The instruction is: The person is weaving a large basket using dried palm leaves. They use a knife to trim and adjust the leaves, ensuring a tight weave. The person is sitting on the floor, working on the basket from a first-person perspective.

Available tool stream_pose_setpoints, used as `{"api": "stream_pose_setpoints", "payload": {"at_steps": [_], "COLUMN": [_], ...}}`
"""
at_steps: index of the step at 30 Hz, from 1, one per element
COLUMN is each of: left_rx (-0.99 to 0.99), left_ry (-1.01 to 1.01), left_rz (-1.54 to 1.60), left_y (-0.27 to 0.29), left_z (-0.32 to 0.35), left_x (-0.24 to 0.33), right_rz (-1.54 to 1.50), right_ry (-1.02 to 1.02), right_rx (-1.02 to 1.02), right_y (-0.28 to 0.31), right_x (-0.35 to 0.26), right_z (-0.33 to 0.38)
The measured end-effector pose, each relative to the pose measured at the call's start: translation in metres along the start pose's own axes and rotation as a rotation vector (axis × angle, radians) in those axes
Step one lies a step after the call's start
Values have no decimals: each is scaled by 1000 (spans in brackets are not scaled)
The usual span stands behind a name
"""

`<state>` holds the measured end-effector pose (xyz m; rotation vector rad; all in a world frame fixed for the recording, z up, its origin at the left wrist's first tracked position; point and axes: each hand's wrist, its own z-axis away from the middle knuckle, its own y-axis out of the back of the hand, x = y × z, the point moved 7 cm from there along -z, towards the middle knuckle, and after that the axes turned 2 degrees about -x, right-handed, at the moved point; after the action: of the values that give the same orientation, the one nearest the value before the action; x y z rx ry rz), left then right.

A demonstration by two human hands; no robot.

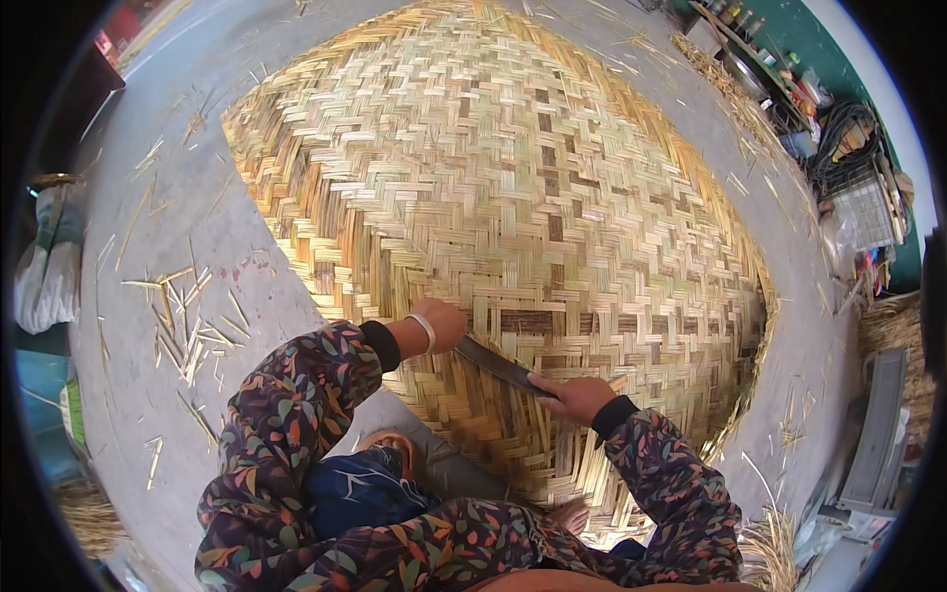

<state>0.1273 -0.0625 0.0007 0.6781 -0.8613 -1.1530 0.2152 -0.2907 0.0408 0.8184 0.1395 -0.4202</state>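
Note:
A large woven mat point(464, 197) of flat split strips, pale yellow and green with brown ones among them, lies spread on the floor in front of me. Across its near part runs a long, dark, slightly curved knife blade point(501, 367). My left hand point(441, 324), a white band at its wrist, is closed at the blade's left end; the fingers hide what is inside the grip. At the other end, my right hand point(580, 400) is closed on the knife, thumb and fingers pinching it. The blade lies close over the weave; whether it touches cannot be made out.
Cut strip pieces point(182, 321) litter the grey floor point(128, 395) left of the mat. My foot point(395, 446) stands by its near edge. Coiled black cable point(848, 138) and a wire rack point(868, 212) stand at the far right. A grey metal piece point(876, 424) lies nearer.

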Motion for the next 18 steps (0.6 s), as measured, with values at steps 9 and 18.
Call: {"api": "stream_pose_setpoints", "payload": {"at_steps": [9, 18], "left_rx": [-195, -291], "left_ry": [-758, -422], "left_rz": [431, 435], "left_y": [-64, -129], "left_z": [68, 127], "left_x": [182, 134], "right_rz": [-47, 36], "right_ry": [-10, 169], "right_rx": [124, 699], "right_y": [10, 158], "right_x": [-15, -132], "right_z": [-2, 36]}}
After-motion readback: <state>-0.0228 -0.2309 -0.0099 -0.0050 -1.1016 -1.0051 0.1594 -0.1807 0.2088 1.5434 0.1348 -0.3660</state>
